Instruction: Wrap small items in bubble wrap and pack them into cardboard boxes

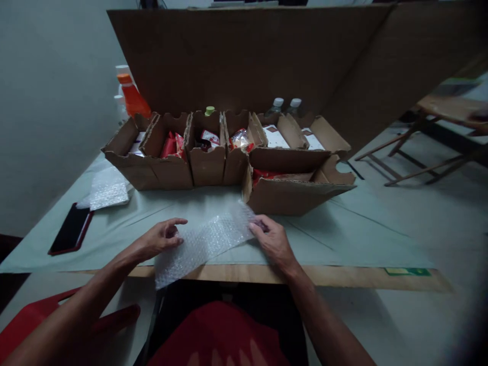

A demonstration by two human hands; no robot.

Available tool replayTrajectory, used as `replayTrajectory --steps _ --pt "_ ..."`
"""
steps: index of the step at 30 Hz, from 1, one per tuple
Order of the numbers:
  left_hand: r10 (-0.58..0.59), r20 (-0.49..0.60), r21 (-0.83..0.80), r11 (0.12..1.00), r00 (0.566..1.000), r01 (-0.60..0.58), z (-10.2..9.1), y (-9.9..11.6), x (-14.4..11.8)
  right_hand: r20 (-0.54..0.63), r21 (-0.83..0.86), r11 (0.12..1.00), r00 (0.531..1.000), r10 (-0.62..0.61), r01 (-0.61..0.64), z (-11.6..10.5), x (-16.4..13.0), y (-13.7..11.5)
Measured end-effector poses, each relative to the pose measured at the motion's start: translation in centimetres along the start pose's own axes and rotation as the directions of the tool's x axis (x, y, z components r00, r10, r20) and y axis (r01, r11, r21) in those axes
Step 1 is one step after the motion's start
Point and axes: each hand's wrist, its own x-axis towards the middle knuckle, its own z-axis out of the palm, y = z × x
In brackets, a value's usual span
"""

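Head view is showing the left hand (162, 238) and right hand (271, 239) pinching opposite edges of a bubble wrap sheet (204, 244), lying flat between their fingers, nothing wrapped yet, cardboard boxes (208, 165) just beyond.

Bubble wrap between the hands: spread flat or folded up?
Spread flat. The bubble wrap lies as one open sheet on the table, its near end overhanging the edge, with the left hand and right hand on its sides.

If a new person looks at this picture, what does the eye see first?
Two hands, left hand and right hand, hold a bubble wrap sheet at the table edge. Behind it stands a row of open boxes with packets, and an orange bottle far left.
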Motion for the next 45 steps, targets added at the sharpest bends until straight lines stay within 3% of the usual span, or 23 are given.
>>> replayTrajectory --steps 4,7,10,12,14,16,19,21,22,24,26,29,31,35,38,41,45 --pt "0.094 0.090 0.292 0.949 0.991 -0.117 0.0 2.5 3.3 -0.035 -0.149 0.984 0.995 0.090 -0.094 -4.4 -2.8 1.5" --pt "0.204 0.027 0.668 0.724 0.979 -0.170 1.7 3.5 5.4 -0.098 -0.423 0.894 0.988 0.120 -0.151 -5.7 -4.8 4.1" --pt "0.428 -0.018 0.862 0.464 0.903 -0.203 3.9 2.7 5.7 -0.253 -0.624 0.768 0.967 -0.024 -0.144 -6.6 -6.1 6.2" --pt "0.559 -0.020 0.886 0.394 0.829 -0.245 5.5 1.8 4.9 -0.311 -0.673 0.731 0.940 -0.138 -0.116 -6.7 -6.3 6.2" --pt "0.645 -0.020 0.880 0.374 0.764 -0.293 7.0 1.3 4.1 -0.252 -0.678 0.735 0.945 -0.207 -0.020 -5.8 -5.8 4.9" --pt "0.674 0.013 0.863 0.366 0.738 -0.349 8.6 1.3 3.6 -0.075 -0.634 0.759 0.964 -0.255 0.151 -3.4 -4.8 2.8" --pt "0.604 0.076 0.818 0.418 0.793 -0.396 9.9 1.3 3.7 0.249 -0.506 0.764 0.916 -0.316 0.401 0.4 -3.4 0.9" --pt "0.546 0.102 0.769 0.487 0.831 -0.415 9.7 0.8 3.8 0.364 -0.456 0.748 0.868 -0.337 0.481 1.1 -3.3 1.8" --pt "0.530 0.110 0.740 0.521 0.841 -0.425 9.4 0.3 3.7 0.369 -0.464 0.745 0.869 -0.329 0.479 0.5 -3.6 3.0" --pt "0.522 0.117 0.682 0.576 0.845 -0.451 8.6 -0.5 3.7 0.274 -0.531 0.750 0.917 -0.289 0.395 -2.5 -4.5 6.1" --pt "0.531 0.071 0.629 0.633 0.844 -0.451 8.1 -0.6 3.8 0.058 -0.604 0.768 0.972 -0.226 0.215 -6.8 -5.2 9.2" --pt "0.549 -0.079 0.509 0.740 0.832 -0.440 8.8 1.5 5.4 -0.243 -0.530 0.848 0.959 -0.148 -0.004 -12.6 -4.1 11.8" --pt "0.545 -0.189 0.399 0.803 0.817 -0.443 10.3 4.1 7.5 -0.333 -0.385 0.921 0.940 -0.081 -0.057 -14.6 -1.6 12.2" --pt "0.516 -0.300 0.195 0.857 0.803 -0.478 14.0 8.4 12.1 -0.224 -0.090 0.988 0.969 0.102 -0.125 -14.8 3.6 11.7" --pt "0.492 -0.324 0.133 0.869 0.808 -0.476 15.7 9.1 12.7 -0.150 0.014 0.978 0.967 0.208 -0.209 -13.6 4.5 11.5" --pt "0.423 -0.382 0.139 0.905 0.822 -0.402 15.8 8.4 11.0 -0.145 0.043 0.986 0.976 0.165 -0.160 -11.9 4.1 11.0" --pt "0.343 -0.441 0.138 0.939 0.829 -0.315 14.3 7.7 9.4 -0.118 0.035 0.993 0.986 0.116 -0.113 -9.8 5.0 9.9"
